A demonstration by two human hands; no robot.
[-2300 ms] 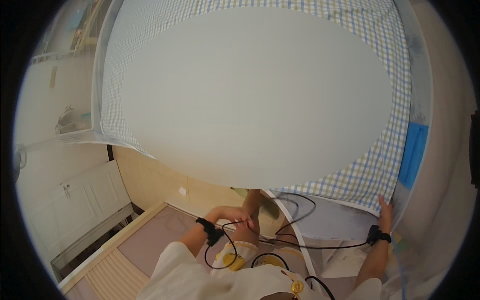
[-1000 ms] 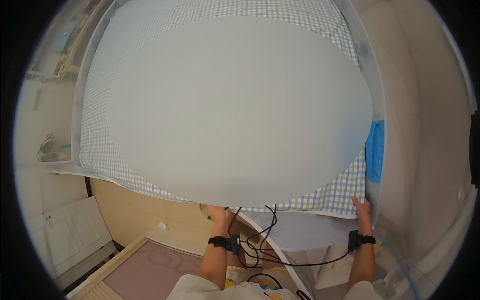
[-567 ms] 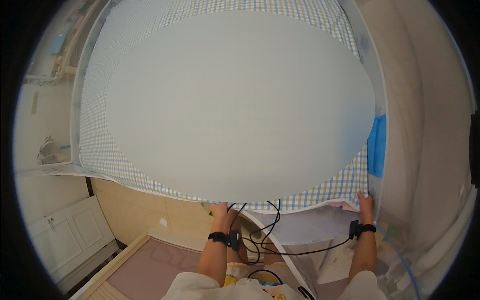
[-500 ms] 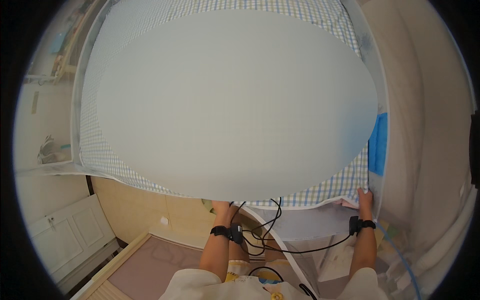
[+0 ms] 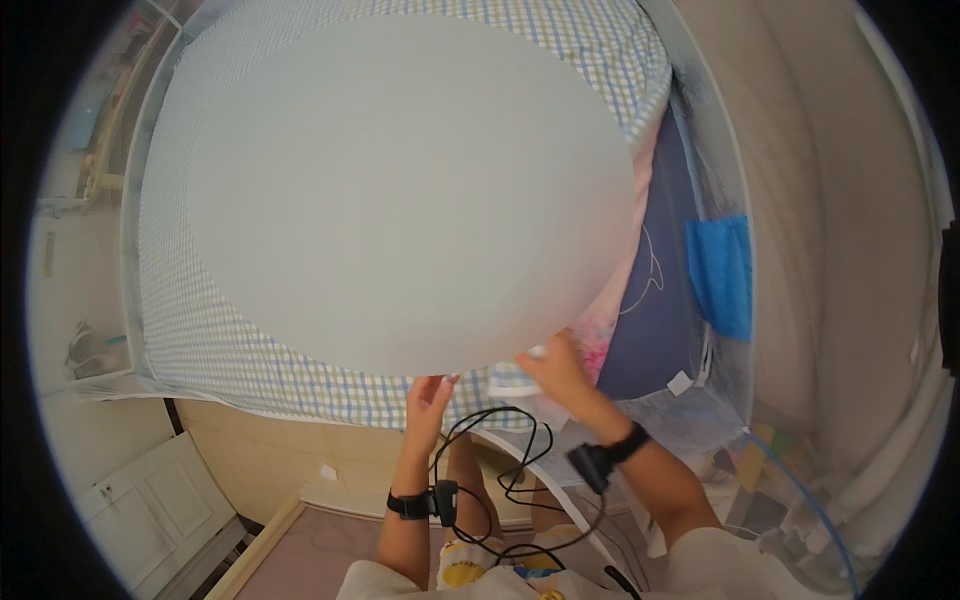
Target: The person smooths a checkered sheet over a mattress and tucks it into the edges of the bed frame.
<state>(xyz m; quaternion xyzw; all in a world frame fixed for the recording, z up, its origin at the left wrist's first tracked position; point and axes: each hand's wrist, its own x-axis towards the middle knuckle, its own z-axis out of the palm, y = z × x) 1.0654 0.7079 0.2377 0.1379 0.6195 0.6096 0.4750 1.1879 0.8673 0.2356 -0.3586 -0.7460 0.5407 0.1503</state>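
A blue-and-green checked bed sheet (image 5: 340,385) covers most of the bed; a large pale oval hides its middle. My right hand (image 5: 560,375) is closed on the sheet's near right corner, pulled inward off the mattress. Pink flowered cloth (image 5: 597,345) shows along the folded-back right side. The hand is slightly blurred, with a white edge of cloth at its fingers. My left hand (image 5: 427,405) is at the near edge of the sheet, thumb apart from the fingers; its fingertips are partly covered by the oval. Black straps with small devices circle both wrists.
Bare dark blue mattress (image 5: 655,335) lies at the right, with a thin white cord (image 5: 655,270) on it. A bright blue cloth (image 5: 722,275) rests against the net wall (image 5: 735,170). Black cables (image 5: 520,465) loop between my arms. A white cabinet door (image 5: 160,495) stands lower left.
My right hand has moved left from the bed's near right corner, drawing the sheet with it. The mattress and pink cloth are now uncovered. My left hand has risen slightly and lies over the sheet.
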